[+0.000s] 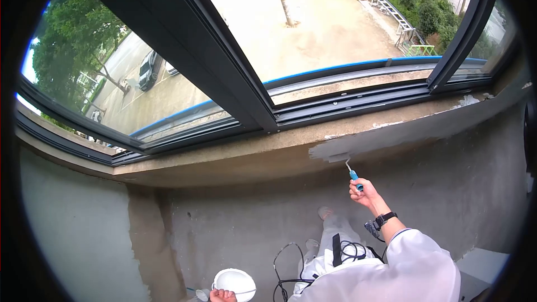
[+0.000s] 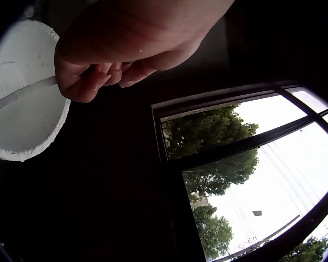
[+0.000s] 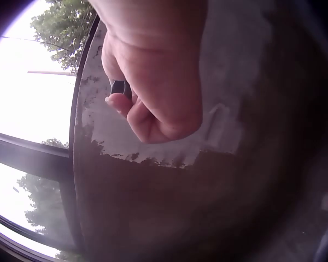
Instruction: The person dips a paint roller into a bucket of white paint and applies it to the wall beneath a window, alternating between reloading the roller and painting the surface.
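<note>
My right hand [image 1: 366,192] grips the blue handle [image 1: 354,178] of a small paint roller, its thin bent frame [image 1: 348,164] reaching up to the wall just below the window. The roller head overlaps the lower left end of a light grey wet-looking coated patch [image 1: 391,137]. From the right wrist view, the curled fingers hide most of the handle, and the patch [image 3: 164,150] has a ragged edge. At bottom left, my left hand [image 1: 224,296] holds the thin bail [image 2: 24,94] of a white bucket [image 2: 3,43], whose rim is crusted white.
Dark window frames [image 1: 207,50] run above a bare sill [image 1: 224,154]. Looped black cables [image 1: 288,279] hang by the person's white clothing. A pale board-like surface [image 1: 482,263] lies at lower right, and a small white cup-like thing [image 1: 202,295] is beside the bucket.
</note>
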The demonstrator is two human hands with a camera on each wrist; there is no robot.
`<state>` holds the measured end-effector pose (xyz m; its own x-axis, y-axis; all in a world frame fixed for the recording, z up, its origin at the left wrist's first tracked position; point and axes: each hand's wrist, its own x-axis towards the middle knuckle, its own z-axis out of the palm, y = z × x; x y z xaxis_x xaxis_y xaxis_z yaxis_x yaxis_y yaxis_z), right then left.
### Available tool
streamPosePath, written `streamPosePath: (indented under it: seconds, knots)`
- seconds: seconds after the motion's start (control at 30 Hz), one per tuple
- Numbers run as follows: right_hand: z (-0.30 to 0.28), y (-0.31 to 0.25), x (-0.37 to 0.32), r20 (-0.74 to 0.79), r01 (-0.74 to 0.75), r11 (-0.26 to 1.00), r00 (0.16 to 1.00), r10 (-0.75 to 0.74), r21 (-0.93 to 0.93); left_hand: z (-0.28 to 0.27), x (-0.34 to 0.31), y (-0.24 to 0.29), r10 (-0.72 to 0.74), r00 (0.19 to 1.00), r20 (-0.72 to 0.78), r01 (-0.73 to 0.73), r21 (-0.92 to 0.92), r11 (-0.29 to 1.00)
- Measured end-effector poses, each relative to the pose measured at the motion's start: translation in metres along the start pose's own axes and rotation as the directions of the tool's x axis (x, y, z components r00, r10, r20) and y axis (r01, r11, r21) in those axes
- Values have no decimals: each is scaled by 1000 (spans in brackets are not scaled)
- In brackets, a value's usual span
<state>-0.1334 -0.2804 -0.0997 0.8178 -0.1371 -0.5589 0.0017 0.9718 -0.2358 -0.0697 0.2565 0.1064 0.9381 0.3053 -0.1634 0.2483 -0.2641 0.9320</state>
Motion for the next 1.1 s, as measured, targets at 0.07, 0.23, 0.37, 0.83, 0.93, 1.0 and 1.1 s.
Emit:
streamPosePath:
  seconds: [0.07,0.23,0.37,0.83,0.93,1.0,1.1]
  knots:
    - [-13,-2,18,42,-24,999,999,22,39,-4,33,-7,-406,907,-112,370,-249,895]
    - [-17,-1,53,-62,-89,996,994,90,29,-101,125,-108,-251,684,685,704,-530,473]
    - [2,-11,64,-172,-147,989,975,142,-19,11,99,-1,-490,871,42,436,-528,729]
    - [175,-31,-88,-33,-60,995,998,58,-74,36,170,-2,-341,865,369,498,-541,678]
    - [199,-14,-116,-21,-5,994,1000,3,-105,28,182,-27,-354,855,379,508,-480,715]
    - [215,-5,-130,-21,30,995,999,-32,-92,28,185,-35,-345,889,300,441,-364,820]
    - [236,3,-142,1,77,990,997,-77,-120,28,194,-43,-315,904,288,386,-234,892]
